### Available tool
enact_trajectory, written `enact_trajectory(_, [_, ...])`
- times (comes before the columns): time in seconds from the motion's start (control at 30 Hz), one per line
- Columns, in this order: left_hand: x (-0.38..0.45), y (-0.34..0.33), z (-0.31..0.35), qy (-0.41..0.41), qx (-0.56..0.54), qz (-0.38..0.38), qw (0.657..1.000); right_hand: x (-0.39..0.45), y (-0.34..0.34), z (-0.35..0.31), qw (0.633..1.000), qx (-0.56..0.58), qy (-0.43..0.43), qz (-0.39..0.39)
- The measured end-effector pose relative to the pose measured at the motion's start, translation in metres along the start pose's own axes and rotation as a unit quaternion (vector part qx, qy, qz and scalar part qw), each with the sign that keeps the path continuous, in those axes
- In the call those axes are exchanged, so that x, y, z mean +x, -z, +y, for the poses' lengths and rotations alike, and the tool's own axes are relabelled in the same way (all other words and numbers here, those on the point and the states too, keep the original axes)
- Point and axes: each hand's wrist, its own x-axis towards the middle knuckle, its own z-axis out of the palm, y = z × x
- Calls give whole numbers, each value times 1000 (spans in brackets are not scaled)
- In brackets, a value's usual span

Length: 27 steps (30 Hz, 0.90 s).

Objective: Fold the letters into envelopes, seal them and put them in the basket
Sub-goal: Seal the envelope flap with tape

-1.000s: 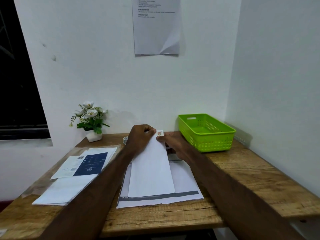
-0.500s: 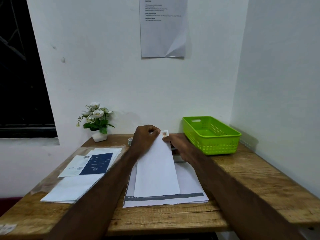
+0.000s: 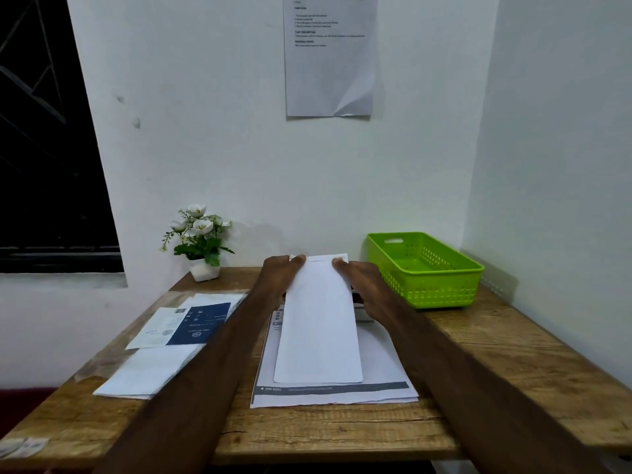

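A long white envelope point(image 3: 318, 330) lies lengthwise on a stack of printed letters point(image 3: 386, 371) in the middle of the wooden table. My left hand point(image 3: 278, 278) pinches its far left corner and my right hand point(image 3: 362, 285) pinches its far right corner, near the small stamp. The green basket point(image 3: 441, 295) stands at the back right, with nothing visible inside. The far end of the envelope is partly hidden by my fingers.
A clear packet of white envelopes with a blue-and-white card point(image 3: 184, 325) lies on the left. A small white pot of flowers point(image 3: 201, 241) stands at the back left. White walls close the back and right. A sheet point(image 3: 330, 56) is taped to the wall.
My hands have moved apart along the envelope's far edge, from close together near the stamp to one at each corner. The envelope stays on the stack.
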Motion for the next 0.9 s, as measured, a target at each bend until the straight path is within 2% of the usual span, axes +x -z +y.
enact_trajectory(0.17, [-6,-5,5,-7,-44,-23,999,1,-1,-4,999,17,-2,35])
enact_trajectory(0.6, [-4,-6,6,-58,-8,-17,998,-3,-4,-15,996,14,-56,68])
enact_trajectory(0.73, [-5,-5,6,-75,-2,-8,997,-7,-2,-19,997,17,-60,42])
enact_trajectory(0.9, [-3,2,8,-93,15,17,995,-12,4,-21,997,7,-75,-33])
